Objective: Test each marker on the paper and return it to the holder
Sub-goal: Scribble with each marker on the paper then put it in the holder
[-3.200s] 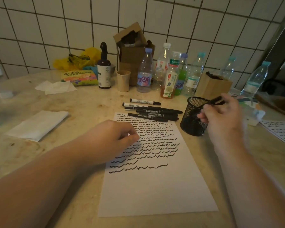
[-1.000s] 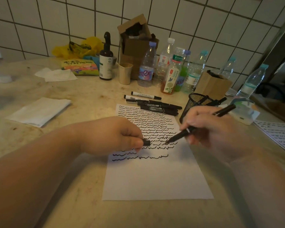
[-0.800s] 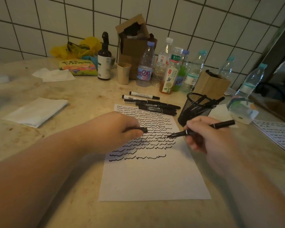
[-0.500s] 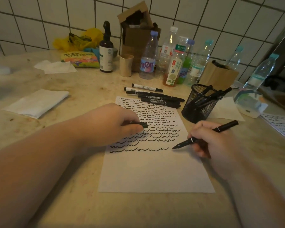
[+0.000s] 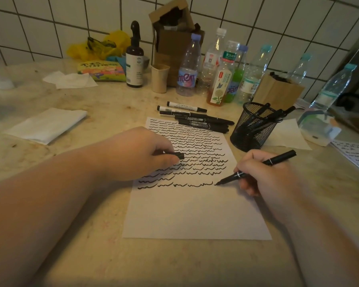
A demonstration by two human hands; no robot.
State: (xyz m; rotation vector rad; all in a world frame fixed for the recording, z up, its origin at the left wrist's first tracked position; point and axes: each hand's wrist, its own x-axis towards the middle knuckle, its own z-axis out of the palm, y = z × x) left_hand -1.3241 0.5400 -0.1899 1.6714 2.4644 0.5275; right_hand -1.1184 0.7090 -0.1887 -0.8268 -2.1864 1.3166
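The black marker (image 5: 257, 168) sits pinched in your right hand (image 5: 265, 177), tip touching the paper (image 5: 195, 214) at the right end of the lowest squiggle row. Your left hand (image 5: 137, 154) rests on the sheet, pinching the marker's cap (image 5: 177, 155). Beyond the paper's far edge lie loose markers (image 5: 195, 119); the mesh holder (image 5: 255, 127) stands to their right with several markers inside.

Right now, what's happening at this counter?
A person is testing markers. The right hand holds an uncapped marker, tip on the paper at the end of the last squiggle row. The left hand pinches its cap. More markers lie above the paper; others stand in the holder.
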